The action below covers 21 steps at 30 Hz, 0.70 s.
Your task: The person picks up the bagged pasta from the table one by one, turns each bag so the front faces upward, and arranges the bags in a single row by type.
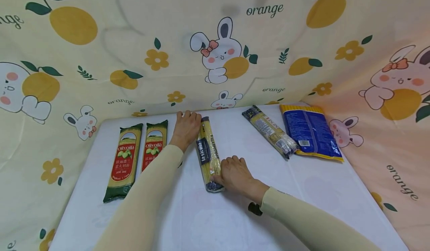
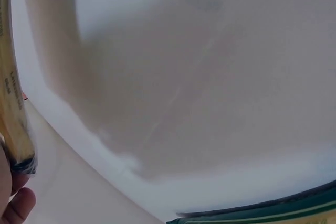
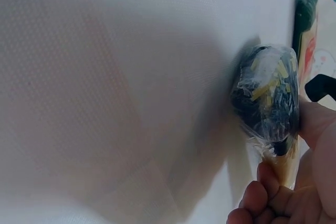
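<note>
Head view is showing a spaghetti pack lying lengthwise around the middle of the white table, its dark label facing up and its far end leaning slightly left. Left hand is closing round the pack's far end, fingers bent. Right hand is gripping the near end, thumb on one side and curled fingers on the other, as the right wrist view is also showing. Whether the pack's underside is touching the table throughout, I cannot tell. To the left, two green-ended pasta packs, the nearer one and its neighbour, are lying side by side, the left sleeve partly covering them. Well apart on the right, a slanted clear-ended pack is touching a blue-and-yellow bag. Behind everything, a rabbit-and-orange cloth is hanging.
</note>
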Each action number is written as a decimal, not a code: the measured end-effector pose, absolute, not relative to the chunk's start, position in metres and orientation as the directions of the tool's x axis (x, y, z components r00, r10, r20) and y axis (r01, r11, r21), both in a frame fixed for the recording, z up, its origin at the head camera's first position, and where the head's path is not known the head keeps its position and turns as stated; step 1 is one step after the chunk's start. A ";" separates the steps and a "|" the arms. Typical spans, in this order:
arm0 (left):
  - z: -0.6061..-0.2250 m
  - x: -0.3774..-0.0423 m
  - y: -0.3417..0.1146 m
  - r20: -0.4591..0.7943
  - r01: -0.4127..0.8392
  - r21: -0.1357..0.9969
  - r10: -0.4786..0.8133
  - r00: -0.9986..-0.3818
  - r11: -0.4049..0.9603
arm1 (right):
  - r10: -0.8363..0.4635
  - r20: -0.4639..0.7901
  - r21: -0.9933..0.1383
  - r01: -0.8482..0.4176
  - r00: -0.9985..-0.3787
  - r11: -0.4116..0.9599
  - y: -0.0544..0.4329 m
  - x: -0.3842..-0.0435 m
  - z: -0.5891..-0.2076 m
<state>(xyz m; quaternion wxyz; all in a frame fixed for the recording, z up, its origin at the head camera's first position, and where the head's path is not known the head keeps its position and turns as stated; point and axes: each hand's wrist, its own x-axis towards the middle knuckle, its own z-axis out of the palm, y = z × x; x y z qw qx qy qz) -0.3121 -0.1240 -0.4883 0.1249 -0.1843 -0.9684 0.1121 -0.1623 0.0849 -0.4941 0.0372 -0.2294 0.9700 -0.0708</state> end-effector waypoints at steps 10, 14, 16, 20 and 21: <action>-0.489 -0.308 -0.126 0.054 0.317 -0.192 0.333 -0.941 0.929 | -0.447 -0.070 -0.160 -0.432 -0.892 0.888 0.082 -0.164 -0.495; -0.489 -0.304 -0.125 -0.056 0.325 -0.169 0.320 -0.946 0.931 | -0.441 -0.082 -0.158 -0.425 -0.894 0.891 0.080 -0.164 -0.497; -0.487 -0.301 -0.123 -0.078 0.330 -0.159 0.321 -0.944 0.931 | -0.454 -0.058 -0.152 -0.442 -0.889 0.884 0.082 -0.164 -0.499; -0.483 -0.287 -0.117 -0.080 0.362 -0.136 0.354 -0.932 0.922 | -0.525 0.074 -0.069 -0.530 -0.848 0.845 0.094 -0.161 -0.508; -0.482 -0.282 -0.114 -0.077 0.374 -0.122 0.367 -0.927 0.919 | -0.547 0.114 -0.052 -0.555 -0.829 0.830 0.098 -0.160 -0.510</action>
